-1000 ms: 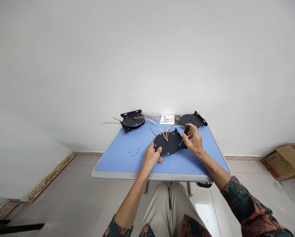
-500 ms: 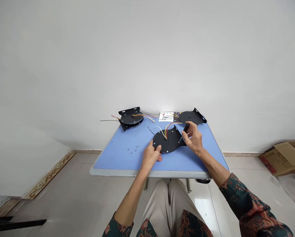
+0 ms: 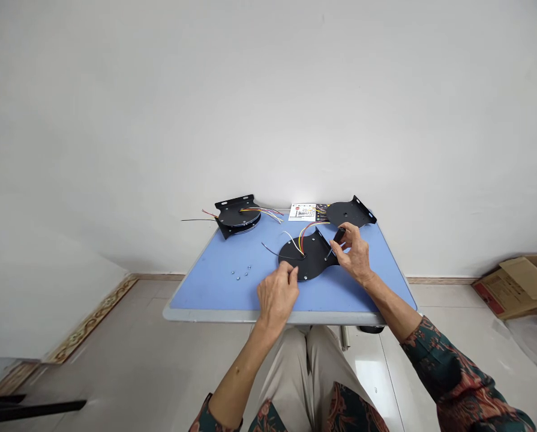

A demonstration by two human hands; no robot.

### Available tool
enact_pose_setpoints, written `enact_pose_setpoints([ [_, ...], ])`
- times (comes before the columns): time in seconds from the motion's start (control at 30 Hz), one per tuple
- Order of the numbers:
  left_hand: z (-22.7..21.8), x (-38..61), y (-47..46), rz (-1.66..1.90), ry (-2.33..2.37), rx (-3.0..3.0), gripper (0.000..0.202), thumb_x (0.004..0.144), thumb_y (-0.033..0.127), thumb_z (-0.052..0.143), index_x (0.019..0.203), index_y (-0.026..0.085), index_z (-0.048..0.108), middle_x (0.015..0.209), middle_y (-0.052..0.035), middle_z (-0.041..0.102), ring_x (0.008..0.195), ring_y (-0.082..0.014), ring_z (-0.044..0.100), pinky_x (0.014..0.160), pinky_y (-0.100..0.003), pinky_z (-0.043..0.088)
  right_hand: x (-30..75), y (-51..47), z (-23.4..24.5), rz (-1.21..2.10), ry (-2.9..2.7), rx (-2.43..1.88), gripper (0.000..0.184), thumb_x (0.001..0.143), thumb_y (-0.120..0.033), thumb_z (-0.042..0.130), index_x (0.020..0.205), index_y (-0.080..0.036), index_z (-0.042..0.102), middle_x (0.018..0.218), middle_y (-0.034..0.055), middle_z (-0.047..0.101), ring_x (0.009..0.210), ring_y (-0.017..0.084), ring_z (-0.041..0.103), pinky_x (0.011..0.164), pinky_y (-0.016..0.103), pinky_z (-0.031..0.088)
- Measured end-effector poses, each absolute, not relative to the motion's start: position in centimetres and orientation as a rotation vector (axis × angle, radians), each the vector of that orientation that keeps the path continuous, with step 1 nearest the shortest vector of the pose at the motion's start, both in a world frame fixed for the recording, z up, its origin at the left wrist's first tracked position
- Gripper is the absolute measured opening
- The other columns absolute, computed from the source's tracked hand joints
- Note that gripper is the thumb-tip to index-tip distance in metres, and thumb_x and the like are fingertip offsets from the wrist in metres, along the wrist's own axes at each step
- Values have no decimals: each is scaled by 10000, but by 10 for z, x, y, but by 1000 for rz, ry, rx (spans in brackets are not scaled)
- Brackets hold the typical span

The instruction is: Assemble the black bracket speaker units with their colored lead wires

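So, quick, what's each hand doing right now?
Left hand: fingers curled at the near edge of the black plate; grip cannot be told.
Right hand: closed on a black screwdriver, tip at the plate.

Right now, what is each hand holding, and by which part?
The right hand grips a screwdriver by its black handle, tip on the black disc. The left hand holds nothing, curled at the disc's near rim.

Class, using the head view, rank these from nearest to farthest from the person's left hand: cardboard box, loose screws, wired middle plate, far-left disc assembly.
1. Wired middle plate, at the left hand's fingertips.
2. Loose screws, to its left on the table.
3. Far-left disc assembly, at the table's back corner.
4. Cardboard box, far right, beyond the table.
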State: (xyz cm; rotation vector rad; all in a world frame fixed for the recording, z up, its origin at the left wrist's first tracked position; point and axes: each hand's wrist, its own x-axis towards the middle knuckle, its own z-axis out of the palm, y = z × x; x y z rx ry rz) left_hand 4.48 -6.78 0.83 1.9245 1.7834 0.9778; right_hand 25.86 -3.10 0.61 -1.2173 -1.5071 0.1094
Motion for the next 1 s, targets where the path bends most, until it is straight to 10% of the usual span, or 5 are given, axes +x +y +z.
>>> enact_pose_setpoints([
  [0.1,18,57,-64,1004,1332,2063,175,878,205,641,710,227,685,782,-63,691,819,-222,657,812,-287,477,259,-32,8,154,-1547,-1184,319,896,-382,605,1151,-244,473,846,3,602,665,153,616,576,282,554],
  [0.27,17,79,-27,1057,933,1883,278,800,46,626,940,243,763,1000,-70,759,961,-234,690,970,-336,515,261,-35,9,173,-1598,-1125,298,906,-410,610,1127,-245,497,877,14,608,675,151,605,573,282,552],
  [1.0,-5,100,7,909,1032,2058,123,808,75,707,823,189,752,849,9,749,792,-139,677,757,-224,489,271,-32,21,289,-1653,-1100,292,883,-424,678,1095,-237,604,834,1,644,683,147,611,574,248,525],
])
